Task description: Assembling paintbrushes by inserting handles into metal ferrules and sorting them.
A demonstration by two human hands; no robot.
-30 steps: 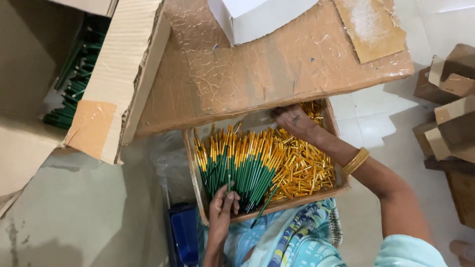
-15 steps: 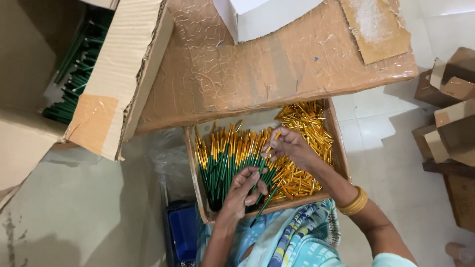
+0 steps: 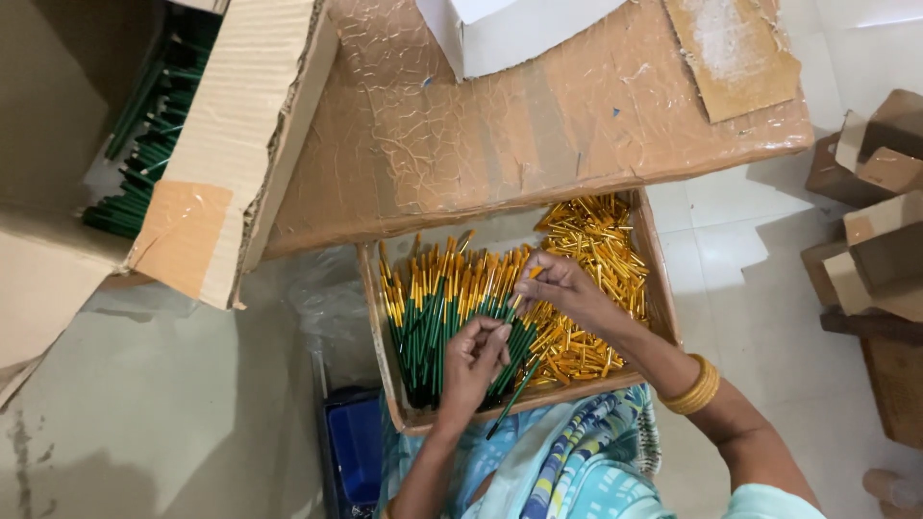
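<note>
At my left an open carton (image 3: 144,144) holds more green sticks, and 1 blue bin (image 3: 354,450) sits on the pale tiled floor (image 3: 192,423). My left hand (image 3: 473,360) pinches 1 green pen (image 3: 514,396) over the cardboard tray (image 3: 389,365); my right hand (image 3: 558,288) closes on 1 gold cap (image 3: 532,273) above loose gold caps (image 3: 596,240). Brown boxes (image 3: 880,183) stand rightward.

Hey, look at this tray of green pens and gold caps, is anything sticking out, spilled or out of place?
One green pen held in the left hand slants down over the near rim of the shallow cardboard tray, while the other green pens lie roughly parallel inside. The gold caps sit in a loose heap but stay within the tray.
</note>
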